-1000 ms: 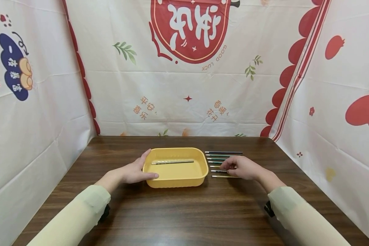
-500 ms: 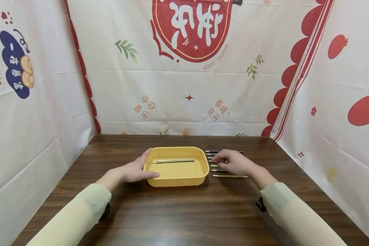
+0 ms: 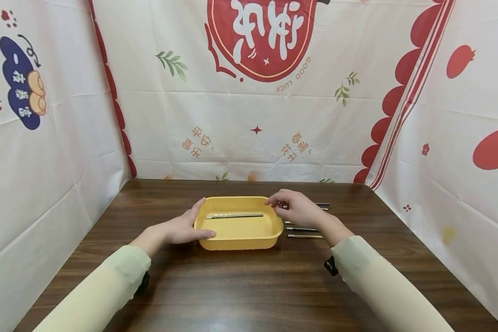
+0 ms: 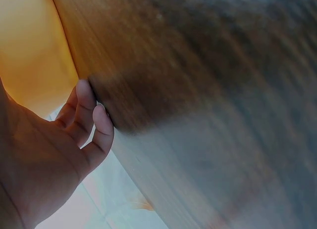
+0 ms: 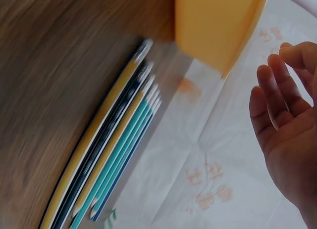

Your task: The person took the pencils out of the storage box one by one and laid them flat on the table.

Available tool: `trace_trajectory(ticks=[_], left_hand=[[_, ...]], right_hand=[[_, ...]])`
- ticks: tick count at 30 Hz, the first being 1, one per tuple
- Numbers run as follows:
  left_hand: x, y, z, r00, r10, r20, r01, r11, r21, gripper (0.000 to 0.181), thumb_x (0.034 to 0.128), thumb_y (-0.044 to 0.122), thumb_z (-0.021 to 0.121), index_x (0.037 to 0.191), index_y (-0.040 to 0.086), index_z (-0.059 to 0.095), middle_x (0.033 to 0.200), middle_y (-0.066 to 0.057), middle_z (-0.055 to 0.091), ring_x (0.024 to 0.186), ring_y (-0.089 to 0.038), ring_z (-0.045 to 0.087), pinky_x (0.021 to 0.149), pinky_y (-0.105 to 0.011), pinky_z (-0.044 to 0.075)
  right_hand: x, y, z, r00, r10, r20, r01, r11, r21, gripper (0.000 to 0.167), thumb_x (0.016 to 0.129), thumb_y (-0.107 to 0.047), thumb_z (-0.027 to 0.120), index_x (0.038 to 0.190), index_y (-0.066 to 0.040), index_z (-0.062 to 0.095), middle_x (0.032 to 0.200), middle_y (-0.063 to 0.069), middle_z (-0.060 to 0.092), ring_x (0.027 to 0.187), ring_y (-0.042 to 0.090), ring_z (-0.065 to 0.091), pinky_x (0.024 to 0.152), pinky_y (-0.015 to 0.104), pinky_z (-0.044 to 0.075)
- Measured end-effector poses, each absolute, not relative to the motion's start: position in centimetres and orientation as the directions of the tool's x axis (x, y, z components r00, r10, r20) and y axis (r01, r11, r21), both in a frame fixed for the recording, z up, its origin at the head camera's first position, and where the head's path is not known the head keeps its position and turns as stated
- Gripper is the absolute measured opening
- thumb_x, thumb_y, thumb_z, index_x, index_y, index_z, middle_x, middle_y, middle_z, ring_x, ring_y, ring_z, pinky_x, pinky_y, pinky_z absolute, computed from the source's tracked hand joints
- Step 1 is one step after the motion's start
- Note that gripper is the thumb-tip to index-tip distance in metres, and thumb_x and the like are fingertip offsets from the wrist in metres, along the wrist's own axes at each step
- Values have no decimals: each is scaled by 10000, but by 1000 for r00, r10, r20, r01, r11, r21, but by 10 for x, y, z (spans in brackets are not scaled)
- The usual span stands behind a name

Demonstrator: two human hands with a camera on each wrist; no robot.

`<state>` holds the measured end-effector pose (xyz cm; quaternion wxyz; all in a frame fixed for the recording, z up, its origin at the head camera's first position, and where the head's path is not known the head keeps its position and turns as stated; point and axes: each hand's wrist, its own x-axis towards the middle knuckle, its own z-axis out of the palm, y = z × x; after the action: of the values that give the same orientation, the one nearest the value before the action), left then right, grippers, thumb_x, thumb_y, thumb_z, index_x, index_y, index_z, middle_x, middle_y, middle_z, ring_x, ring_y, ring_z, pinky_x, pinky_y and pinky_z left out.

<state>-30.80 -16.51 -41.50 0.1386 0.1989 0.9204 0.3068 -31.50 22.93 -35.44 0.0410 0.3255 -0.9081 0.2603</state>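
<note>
A yellow plastic tray (image 3: 237, 231) stands on the table, and one dark pencil (image 3: 240, 216) lies inside it. My left hand (image 3: 181, 230) grips the tray's left end, thumb over the front rim and fingers along the outer side. Above the tray's back right corner hovers my right hand (image 3: 295, 207), its fingers loosely bent. In the right wrist view nothing shows between those fingers. Right of the tray lies a row of pencils (image 5: 101, 135), side by side: yellow, black, green and blue. In the head view my right hand and forearm hide part of the row.
The dark wooden table (image 3: 232, 286) stretches in front of the tray. Printed white cloth walls (image 3: 232, 110) stand behind it and along both sides.
My right hand has moved left and away from me, from over the pencil row to the tray's back right corner. The left hand keeps its place on the tray.
</note>
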Motion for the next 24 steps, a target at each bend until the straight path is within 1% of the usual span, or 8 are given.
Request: trace_trajectory(ticks=[6,10,14,18,24], left_hand=[[-309,-165,-415,-882,453,-129,283,729,623,1284,941,727,725,1772,199,-99,1824,-273,105,1682,-454,202,1317,-668,258],[-309,-165,-415,-882,454,-129,284,729,623,1283,942,726,724,1772,199,-100,1820,-279,114,1680,-457,208,1317,-668,261],[-309,-165,-415,-882,453,-131,283,730,623,1285,941,731,720,1772,192,-98,1819,-282,116,1679,-460,209,1316,-671,260],[-308,-165,-415,-885,445,-135,273,733,623,1286,938,737,721,1772,204,-100,1821,-276,117,1676,-460,219,1310,-678,266],[-307,-164,-414,-889,436,-140,266,741,617,1286,934,749,720,1772,211,-95,1802,-304,160,1658,-480,256,1296,-685,291]], right_hand=[[-320,208,-358,-748,-610,261,-655,614,-441,275,1028,-56,678,1275,-85,796,1095,5,737,920,129,624,795,296,559],[-324,196,-363,-733,-629,258,-671,607,-426,274,1032,-60,671,1274,-84,798,1094,3,728,953,125,650,824,306,584],[-328,182,-365,-755,-618,221,-641,624,-446,281,1044,-77,658,1288,-101,795,1109,-3,721,978,136,647,847,324,572],[-335,167,-367,-772,-606,192,-615,637,-465,290,1048,-87,659,1307,-105,787,1139,19,739,1005,164,648,862,340,564],[-350,147,-373,-774,-611,165,-598,620,-507,287,1043,-96,673,1305,-109,791,1184,68,783,1005,161,673,884,332,571]])
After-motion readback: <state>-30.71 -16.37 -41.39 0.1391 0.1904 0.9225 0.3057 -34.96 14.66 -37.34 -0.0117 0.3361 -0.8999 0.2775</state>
